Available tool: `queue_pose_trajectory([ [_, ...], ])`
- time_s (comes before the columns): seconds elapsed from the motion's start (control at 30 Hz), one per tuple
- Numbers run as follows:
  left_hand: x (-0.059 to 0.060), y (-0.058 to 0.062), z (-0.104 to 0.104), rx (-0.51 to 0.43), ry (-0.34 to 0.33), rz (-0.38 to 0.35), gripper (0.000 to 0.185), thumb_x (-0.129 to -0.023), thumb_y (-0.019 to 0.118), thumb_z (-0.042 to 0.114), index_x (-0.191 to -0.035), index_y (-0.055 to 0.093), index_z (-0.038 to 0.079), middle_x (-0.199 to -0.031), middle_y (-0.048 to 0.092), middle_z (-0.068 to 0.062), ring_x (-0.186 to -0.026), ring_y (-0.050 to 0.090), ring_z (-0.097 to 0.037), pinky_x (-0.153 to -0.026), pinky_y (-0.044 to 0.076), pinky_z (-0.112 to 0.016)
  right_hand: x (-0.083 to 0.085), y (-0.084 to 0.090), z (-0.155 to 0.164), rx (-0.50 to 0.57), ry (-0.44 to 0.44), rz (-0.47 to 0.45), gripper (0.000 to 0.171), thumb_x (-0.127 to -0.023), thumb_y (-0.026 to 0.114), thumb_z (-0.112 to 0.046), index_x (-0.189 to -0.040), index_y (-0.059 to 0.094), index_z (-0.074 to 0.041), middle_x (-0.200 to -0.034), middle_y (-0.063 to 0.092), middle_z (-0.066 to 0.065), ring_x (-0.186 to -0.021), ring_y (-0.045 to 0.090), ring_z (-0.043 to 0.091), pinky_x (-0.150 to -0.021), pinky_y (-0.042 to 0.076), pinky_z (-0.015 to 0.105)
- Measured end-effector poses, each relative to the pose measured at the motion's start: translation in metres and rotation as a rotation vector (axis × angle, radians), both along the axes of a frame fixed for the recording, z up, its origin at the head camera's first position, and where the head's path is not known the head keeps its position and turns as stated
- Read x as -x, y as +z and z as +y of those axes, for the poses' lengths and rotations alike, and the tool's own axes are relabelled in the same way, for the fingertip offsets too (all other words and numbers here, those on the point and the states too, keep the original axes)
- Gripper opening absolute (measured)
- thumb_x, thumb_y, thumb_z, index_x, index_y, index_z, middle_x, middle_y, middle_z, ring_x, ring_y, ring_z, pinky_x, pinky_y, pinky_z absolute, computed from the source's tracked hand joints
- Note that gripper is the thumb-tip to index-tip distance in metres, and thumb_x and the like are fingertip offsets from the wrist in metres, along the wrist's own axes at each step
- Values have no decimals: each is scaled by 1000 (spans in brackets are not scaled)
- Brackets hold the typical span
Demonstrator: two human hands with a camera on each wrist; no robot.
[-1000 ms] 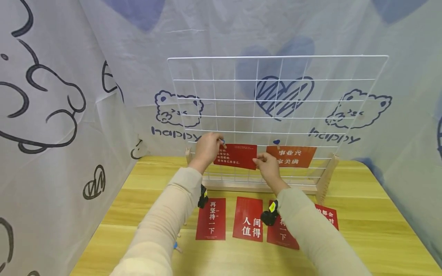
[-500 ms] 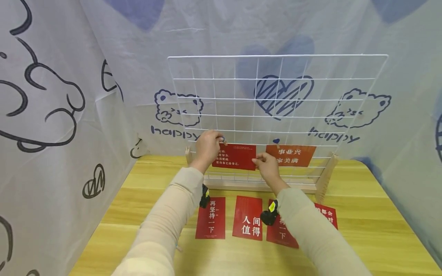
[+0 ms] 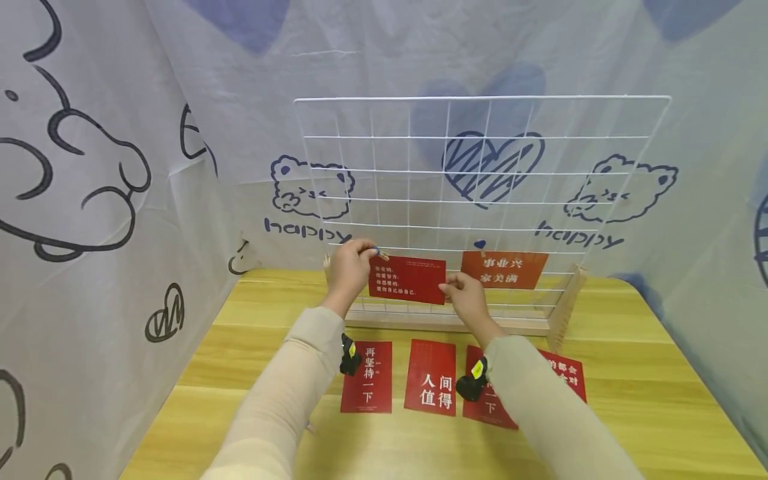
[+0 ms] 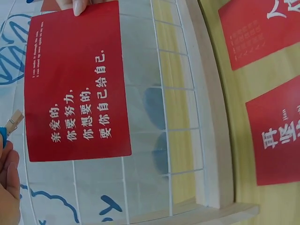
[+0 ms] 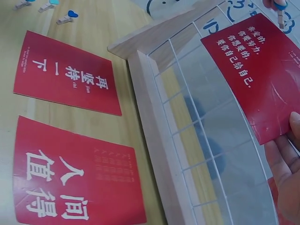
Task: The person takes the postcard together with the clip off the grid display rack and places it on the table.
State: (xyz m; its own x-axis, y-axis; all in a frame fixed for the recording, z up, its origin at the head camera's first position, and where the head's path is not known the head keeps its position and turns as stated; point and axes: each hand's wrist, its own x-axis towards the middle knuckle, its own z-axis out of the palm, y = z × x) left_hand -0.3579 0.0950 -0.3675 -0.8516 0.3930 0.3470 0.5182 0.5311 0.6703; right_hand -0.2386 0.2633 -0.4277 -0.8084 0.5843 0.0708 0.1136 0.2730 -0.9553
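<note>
Holding red card [image 3: 408, 279] against wire grid [image 3: 480, 167], hands, left [image 3: 348, 270] pinching clothespin [image 3: 381, 253], right [image 3: 465, 299] gripping card edge

A yellow wooden counter [image 3: 648, 400] carries four red cards [image 3: 429, 377], small clothespins [image 5: 65, 18] and a wood-based wire grid [image 3: 480, 173].

Both arms are stretched forward in pale sleeves, forearms angled inward and upward. The left hand [image 3: 348, 270] is raised with thumb and forefinger pinched together. The right hand [image 3: 465, 297] is held slightly lower, its fingertips [image 5: 293, 154] also pinched.
</note>
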Motion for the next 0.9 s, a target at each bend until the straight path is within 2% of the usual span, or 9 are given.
queue_pose_trajectory([
  [0.07, 0, -4, -2, -59, 2, -12, 16, -83, 57, 21, -94, 65, 11, -93, 62, 0, -87, 55, -18, -84, 36, -35, -4, -1, -1, 7, 5, 0, 13, -84, 54, -6, -92, 56, 5, -80, 56, 13, -74, 56, 25, -70, 49, 32],
  [0.17, -3, -9, -4, -167, 1, -37, 14, -82, 59, 13, -91, 65, 5, -87, 63, -6, -83, 55, -20, -83, 37, -34, -9, -5, -2, 32, 4, 4, 12, -84, 54, -6, -90, 56, 5, -80, 56, 12, -73, 55, 23, -69, 49, 32],
  [0.33, -10, -16, -9, -308, -16, -94, 12, -79, 60, 4, -88, 64, -2, -83, 63, -12, -73, 57, -22, -65, 46, -29, -16, -13, -6, 71, -3, 17, 11, -83, 55, -3, -89, 55, 7, -77, 56, 11, -69, 54, 17, -68, 49, 33],
  [0.9, -35, -44, -43, -397, 42, -295, 14, -81, 58, 4, -92, 62, -1, -87, 62, -11, -79, 55, -21, -68, 46, -29, -42, -35, -16, 187, -13, 32, 12, -82, 56, -1, -90, 55, 7, -74, 55, 5, -61, 51, 13, -61, 49, 27],
])
